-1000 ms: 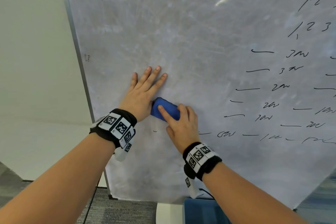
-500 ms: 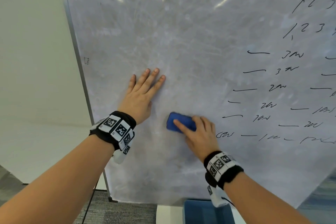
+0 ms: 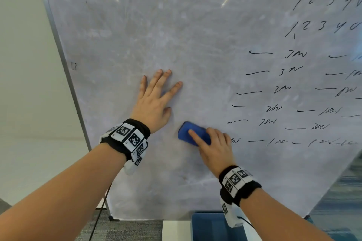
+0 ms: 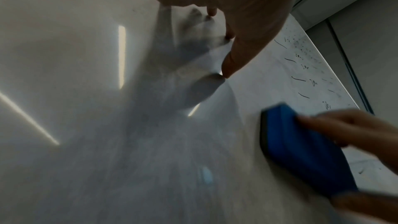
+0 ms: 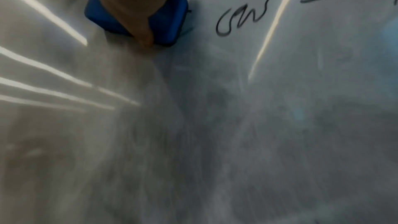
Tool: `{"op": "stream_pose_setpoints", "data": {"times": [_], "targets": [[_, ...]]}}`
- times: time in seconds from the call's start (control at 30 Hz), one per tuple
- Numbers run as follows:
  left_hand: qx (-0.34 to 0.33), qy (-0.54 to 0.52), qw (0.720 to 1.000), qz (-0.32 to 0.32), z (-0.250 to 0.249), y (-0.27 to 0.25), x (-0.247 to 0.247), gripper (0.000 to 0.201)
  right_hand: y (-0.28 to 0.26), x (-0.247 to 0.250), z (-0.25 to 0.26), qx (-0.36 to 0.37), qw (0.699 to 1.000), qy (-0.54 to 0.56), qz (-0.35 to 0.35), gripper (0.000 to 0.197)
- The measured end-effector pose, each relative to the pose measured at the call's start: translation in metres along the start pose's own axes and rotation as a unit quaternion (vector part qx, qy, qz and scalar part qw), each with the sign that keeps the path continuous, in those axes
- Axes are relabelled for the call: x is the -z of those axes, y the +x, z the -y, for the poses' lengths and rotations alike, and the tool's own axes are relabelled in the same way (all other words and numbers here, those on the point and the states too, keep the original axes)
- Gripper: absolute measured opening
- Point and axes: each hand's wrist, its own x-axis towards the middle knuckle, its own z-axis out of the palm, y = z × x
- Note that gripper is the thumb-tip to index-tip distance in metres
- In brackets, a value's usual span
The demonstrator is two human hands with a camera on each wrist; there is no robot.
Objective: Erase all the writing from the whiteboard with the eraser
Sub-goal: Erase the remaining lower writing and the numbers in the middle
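The whiteboard (image 3: 195, 35) fills the head view, smeared grey on its left half. Black writing (image 3: 293, 92), digits and dashes in rows, covers its right side. My right hand (image 3: 213, 146) grips the blue eraser (image 3: 191, 133) and holds it flat against the board, just left of the lowest row of writing. The eraser (image 4: 301, 151) also shows in the left wrist view and the eraser (image 5: 170, 19) in the right wrist view, beside a scribble (image 5: 241, 18). My left hand (image 3: 156, 96) lies flat on the board with straight, spread fingers, up and left of the eraser.
The board's metal frame (image 3: 64, 64) runs down the left, with a pale wall (image 3: 23, 84) beyond it. Below the board's lower edge are a blue box (image 3: 207, 227) and grey carpet (image 3: 127, 229).
My right hand has slid the eraser from beside my left palm down and to the right, toward the lowest row of writing. My left hand has stayed in place on the board.
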Motion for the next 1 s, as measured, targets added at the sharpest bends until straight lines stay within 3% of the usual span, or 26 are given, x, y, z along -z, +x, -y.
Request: {"op": "stream_pose_setpoints", "data": {"times": [0.2, 0.4, 0.67, 0.77, 0.9, 1.0], "targets": [[0.007, 0.009, 1.0, -0.013, -0.014, 0.002, -0.009, 0.078, 0.007, 0.004, 0.014, -0.128, 0.99, 0.047, -0.034, 0.076], [0.007, 0.008, 1.0, -0.009, -0.012, 0.002, -0.013, 0.075, -0.052, -0.02, 0.017, -0.041, 0.994, 0.065, 0.078, 0.097], [0.015, 0.023, 1.0, 0.0, -0.014, 0.001, -0.019, 0.074, -0.002, -0.002, -0.003, -0.133, 0.988, 0.068, -0.029, 0.077], [0.019, 0.026, 0.999, -0.007, -0.014, 0.0, -0.02, 0.072, -0.012, -0.007, 0.008, -0.139, 0.988, 0.071, -0.023, 0.08], [0.018, 0.022, 0.999, -0.022, -0.016, 0.0, -0.016, 0.071, -0.047, -0.014, 0.021, -0.083, 0.994, 0.058, 0.044, 0.091], [0.039, 0.01, 0.998, -0.048, -0.009, -0.002, -0.011, 0.073, -0.033, -0.005, 0.015, -0.077, 0.995, 0.06, 0.037, 0.093]]}}
